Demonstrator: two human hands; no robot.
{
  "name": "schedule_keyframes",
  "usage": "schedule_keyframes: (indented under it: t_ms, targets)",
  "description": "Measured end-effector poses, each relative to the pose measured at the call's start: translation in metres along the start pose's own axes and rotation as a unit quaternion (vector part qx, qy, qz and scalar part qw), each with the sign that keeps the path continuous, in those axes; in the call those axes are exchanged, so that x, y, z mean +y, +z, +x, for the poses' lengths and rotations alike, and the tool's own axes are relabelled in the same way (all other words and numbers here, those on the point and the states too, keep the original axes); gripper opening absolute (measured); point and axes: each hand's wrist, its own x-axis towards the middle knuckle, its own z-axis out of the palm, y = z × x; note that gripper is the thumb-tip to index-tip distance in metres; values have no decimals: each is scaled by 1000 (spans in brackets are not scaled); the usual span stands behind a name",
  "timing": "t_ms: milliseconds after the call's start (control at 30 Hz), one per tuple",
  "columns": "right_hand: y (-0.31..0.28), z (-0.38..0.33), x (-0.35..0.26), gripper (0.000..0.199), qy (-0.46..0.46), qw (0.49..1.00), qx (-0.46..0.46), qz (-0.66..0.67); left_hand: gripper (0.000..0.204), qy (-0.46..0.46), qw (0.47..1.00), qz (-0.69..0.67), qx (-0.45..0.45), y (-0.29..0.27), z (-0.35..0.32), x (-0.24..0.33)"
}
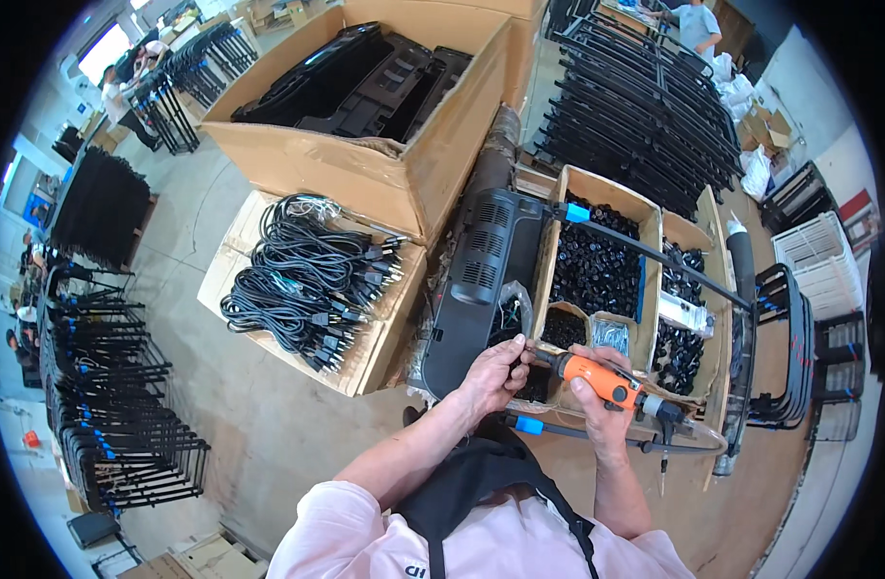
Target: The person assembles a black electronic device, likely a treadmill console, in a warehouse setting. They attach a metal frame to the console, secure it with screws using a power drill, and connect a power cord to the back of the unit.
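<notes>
Gripping a smooth orange power driver (597, 378), the right hand (608, 405) wraps its fingers around the casing over the near edge of a divided tan tray (618, 187), while the left hand (495, 376) has its fingertips bunched at the dark nose. Glossy black plastic knobs (592, 261) heap in the tray's far-left compartment; a straight black bar (679, 261) with a blue band slants across from the far-left corner. Left of the tray lies a black plastic housing (457, 333) with a slotted, rounded hump. Looped black cables (298, 280) cover most of a flat cardboard box (235, 249), beside a tall carton (317, 179) of dark moulded panels (365, 87). Whether the left fingers pinch the driver's tip or a small part cannot be told; the right hand covers some of the casing. The driver is a slim cylinder, held aslant, with a round dark button and grey-and-black rear fittings.
</notes>
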Motion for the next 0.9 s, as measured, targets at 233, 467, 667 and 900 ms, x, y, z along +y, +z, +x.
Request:
schedule_keyframes:
  t_ms: [233, 467, 667, 900]
  targets:
    - [51, 42, -5, 57, 3, 999, 14, -39, 31, 19, 997, -75, 0, 0, 1, 41]
    - [105, 90, 9, 58, 32, 997, -22, -67, 31, 15, 990, -141, 22, -33, -6, 62]
    - [147, 131, 17, 57, 64, 988, -79, -114, 24, 29, 997, -63, 18, -52, -17, 93]
    - [173, 151, 28, 54, 67, 973, -128, -182, 35, 290, 759, 520, 265, -73, -20, 138]
